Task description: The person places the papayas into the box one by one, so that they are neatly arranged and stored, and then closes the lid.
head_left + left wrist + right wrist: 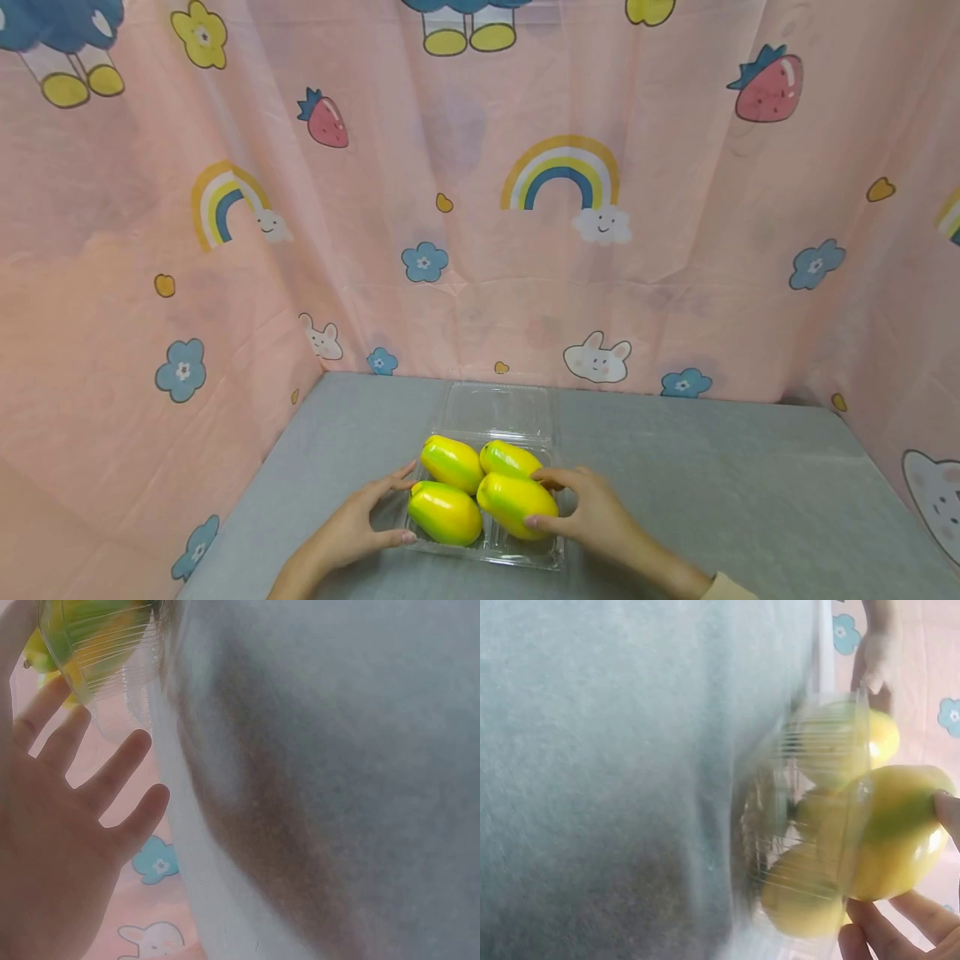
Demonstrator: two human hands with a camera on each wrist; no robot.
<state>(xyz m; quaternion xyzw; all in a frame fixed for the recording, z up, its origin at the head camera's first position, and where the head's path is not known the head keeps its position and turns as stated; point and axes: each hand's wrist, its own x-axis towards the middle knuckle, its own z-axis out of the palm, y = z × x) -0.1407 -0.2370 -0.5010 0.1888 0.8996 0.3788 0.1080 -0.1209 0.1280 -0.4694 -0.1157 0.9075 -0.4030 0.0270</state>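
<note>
A clear plastic clamshell box [528, 558] sits on the table with its lid [497, 410] folded back. Yellow-green papayas lie in it: one at back left [452, 462], one at front left [445, 512], one at back right [507, 457]. My right hand [603, 521] grips a fourth papaya [517, 504] at the front right, thumb on the near side and fingers on the far side. In the right wrist view this papaya [900, 832] stands partly above the box wall. My left hand [348, 525] touches the box's left side, its fingers [112, 776] spread.
Grey cloth covers the table [712, 483] on both sides of the box. A pink patterned curtain [480, 308] hangs behind the table and along its left and right sides.
</note>
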